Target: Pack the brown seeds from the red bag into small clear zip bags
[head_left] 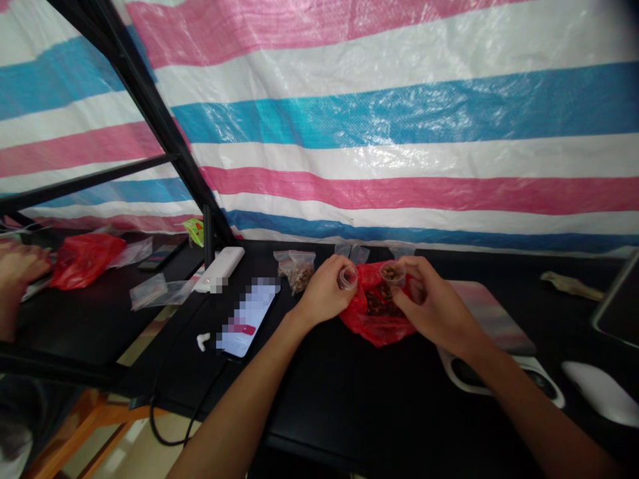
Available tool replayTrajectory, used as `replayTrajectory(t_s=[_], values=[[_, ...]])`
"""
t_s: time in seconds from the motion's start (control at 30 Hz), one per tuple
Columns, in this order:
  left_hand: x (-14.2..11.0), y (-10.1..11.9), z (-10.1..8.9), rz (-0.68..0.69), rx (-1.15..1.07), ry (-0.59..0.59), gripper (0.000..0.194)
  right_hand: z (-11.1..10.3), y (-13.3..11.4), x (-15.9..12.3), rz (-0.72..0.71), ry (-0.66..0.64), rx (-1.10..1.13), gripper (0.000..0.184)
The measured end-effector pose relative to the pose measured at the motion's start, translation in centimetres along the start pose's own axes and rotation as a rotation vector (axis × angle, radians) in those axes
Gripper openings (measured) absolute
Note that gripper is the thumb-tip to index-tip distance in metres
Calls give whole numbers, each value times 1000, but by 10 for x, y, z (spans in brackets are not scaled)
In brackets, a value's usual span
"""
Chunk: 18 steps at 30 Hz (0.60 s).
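A person's two bare hands work at a red bag [379,330] of loose brown pieces [382,301] on a black desk [319,399], the left grip [324,291] grasping a small clear container [348,278] over the bag's left edge and the right grip [433,307] grasping a clear cup [393,273] with brown pieces in it over the bag's right side. Both vessels appear light, smooth and thin-walled, likely to flex under a hard pinch and to slip from damp fingers, so the firmest hold is probably around the side just below the rim, kept level to avoid a spill; the bag looks soft and limp, best taken by its gathered edge. The count runs to two clear vessels in hand, one bag between them and brown pieces too many to number. Left of the bag lie one phone [252,318], one earbud [202,340] and resealable bagged pieces [298,271], whose overlap hides whether they fill one bag or two; right of it sit one apparent scale [492,316] and one white mouse [599,392]. Far left of the bag, a co-worker's hand [22,263] is beside a second red bag [87,259], its hold impossible to tell
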<state>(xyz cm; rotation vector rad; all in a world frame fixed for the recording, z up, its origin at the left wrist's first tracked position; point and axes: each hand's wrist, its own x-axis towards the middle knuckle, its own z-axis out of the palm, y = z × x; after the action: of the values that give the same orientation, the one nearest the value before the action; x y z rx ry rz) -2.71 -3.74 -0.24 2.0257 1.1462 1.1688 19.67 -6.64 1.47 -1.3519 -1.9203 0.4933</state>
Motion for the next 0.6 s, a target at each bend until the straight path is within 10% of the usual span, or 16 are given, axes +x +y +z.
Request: replayTrajectory(t_s=[0.37,0.6], values=[[-4,11,4,42,74,-127,23,12,-9,-8,-383,-34,-190,41],[-6,14,5,-15,-14,-124,18,7,-9,-7,-281,19,-184,38]])
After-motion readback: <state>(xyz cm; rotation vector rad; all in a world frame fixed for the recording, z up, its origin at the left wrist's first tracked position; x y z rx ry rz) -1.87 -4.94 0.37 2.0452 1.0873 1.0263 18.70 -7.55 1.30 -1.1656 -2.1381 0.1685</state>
